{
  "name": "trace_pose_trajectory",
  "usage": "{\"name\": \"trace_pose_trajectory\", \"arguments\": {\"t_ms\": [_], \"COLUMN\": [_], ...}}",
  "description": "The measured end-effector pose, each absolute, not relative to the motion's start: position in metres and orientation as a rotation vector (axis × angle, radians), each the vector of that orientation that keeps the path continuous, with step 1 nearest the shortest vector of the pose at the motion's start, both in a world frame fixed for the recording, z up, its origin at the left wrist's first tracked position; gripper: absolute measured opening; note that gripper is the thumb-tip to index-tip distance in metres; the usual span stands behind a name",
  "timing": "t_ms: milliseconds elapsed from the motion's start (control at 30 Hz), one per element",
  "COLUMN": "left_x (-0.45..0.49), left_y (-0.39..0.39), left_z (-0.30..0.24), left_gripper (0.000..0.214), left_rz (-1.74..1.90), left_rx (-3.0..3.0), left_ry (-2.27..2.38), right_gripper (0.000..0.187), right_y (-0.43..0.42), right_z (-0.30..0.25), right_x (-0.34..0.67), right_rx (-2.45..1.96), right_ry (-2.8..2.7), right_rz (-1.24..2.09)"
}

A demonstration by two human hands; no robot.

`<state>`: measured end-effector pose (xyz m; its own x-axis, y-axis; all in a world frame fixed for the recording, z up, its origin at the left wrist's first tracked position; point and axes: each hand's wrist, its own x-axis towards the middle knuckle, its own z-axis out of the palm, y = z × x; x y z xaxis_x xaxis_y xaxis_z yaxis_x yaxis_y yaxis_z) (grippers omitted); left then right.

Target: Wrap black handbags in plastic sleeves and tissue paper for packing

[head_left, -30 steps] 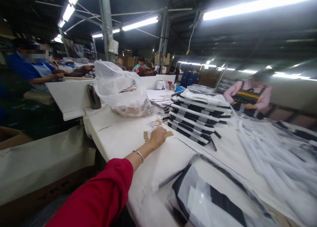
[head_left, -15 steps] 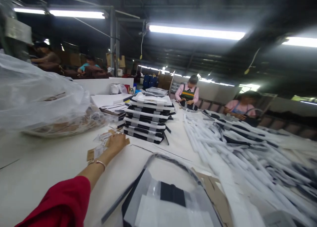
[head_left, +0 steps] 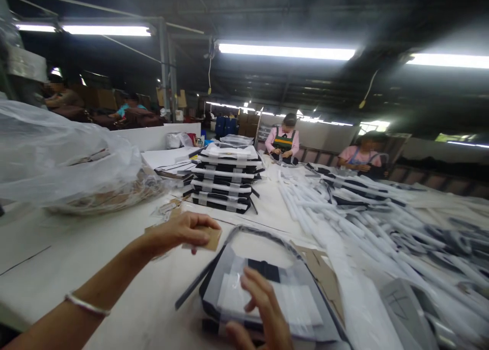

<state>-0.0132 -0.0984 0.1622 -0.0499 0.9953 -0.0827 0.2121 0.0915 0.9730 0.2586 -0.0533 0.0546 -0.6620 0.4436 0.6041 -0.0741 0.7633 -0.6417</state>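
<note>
Pinches brown card [head_left: 214,240] in left hand [head_left: 179,233], with closed grip, holds right hand [head_left: 267,317] spread, with empty grip, over wrapped bag [head_left: 298,301].

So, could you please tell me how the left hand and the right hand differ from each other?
The left hand pinches a tan card, while the right hand shows nothing in its grip.
The left hand is over the bare table; the right hand is in front of the wrapped bag, contact unclear.
The left hand's fingers close together; the right hand's are spread.
Both are bare.
</note>
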Motion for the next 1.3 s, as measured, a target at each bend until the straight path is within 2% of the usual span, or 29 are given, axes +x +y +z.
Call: {"name": "trace_pose_trajectory", "arguments": {"t_ms": [67,100,133,167,233,267,300,400,633,900,1133,1300], "left_x": [0.022,0.038,0.051,0.062,0.075,0.078,0.079,0.074,0.064,0.07,0.081,0.086], "left_y": [-0.119,-0.127,-0.134,-0.14,-0.149,-0.152,-0.154,-0.157,-0.155,-0.149,-0.142,-0.14], "left_z": [0.171,0.174,0.177,0.179,0.181,0.181,0.18,0.175,0.161,0.148,0.135,0.126], "left_gripper": [0.04,0.04,0.041,0.041,0.041,0.04,0.039,0.038,0.044,0.038,0.037,0.036], "left_rz": [0.896,0.836,0.796,0.772,0.764,0.773,0.789,0.874,1.041,1.111,1.162,1.185], "left_rx": [1.289,1.304,1.314,1.322,1.325,1.319,1.312,1.275,1.175,1.147,1.013,0.965], "left_ry": [1.341,1.307,1.277,1.256,1.242,1.245,1.25,1.252,1.288,1.273,1.252,1.211], "right_gripper": [0.092,0.099,0.097,0.086,0.051,0.043,0.043,0.048,0.048,0.05,0.035,0.037], "right_y": [-0.05,-0.05,-0.052,-0.055,-0.063,-0.067,-0.071,-0.076,-0.07,-0.074,-0.077,-0.074], "right_z": [0.065,0.07,0.075,0.079,0.085,0.086,0.086,0.087,0.096,0.11,0.103,0.096], "right_x": [0.255,0.253,0.252,0.251,0.252,0.254,0.257,0.27,0.302,0.308,0.304,0.308], "right_rx": [-0.425,-0.472,-0.488,-0.476,-0.471,-0.511,-0.572,-0.722,-0.727,-0.844,-0.902,-0.897], "right_ry": [-2.08,-2.049,-2.023,-2.004,-1.963,-1.934,-1.901,-1.798,-1.784,-1.806,-1.844,-1.909], "right_rz": [1.054,1.224,1.415,1.593,1.827,1.876,1.899,1.916,1.865,1.842,1.687,1.652]}}
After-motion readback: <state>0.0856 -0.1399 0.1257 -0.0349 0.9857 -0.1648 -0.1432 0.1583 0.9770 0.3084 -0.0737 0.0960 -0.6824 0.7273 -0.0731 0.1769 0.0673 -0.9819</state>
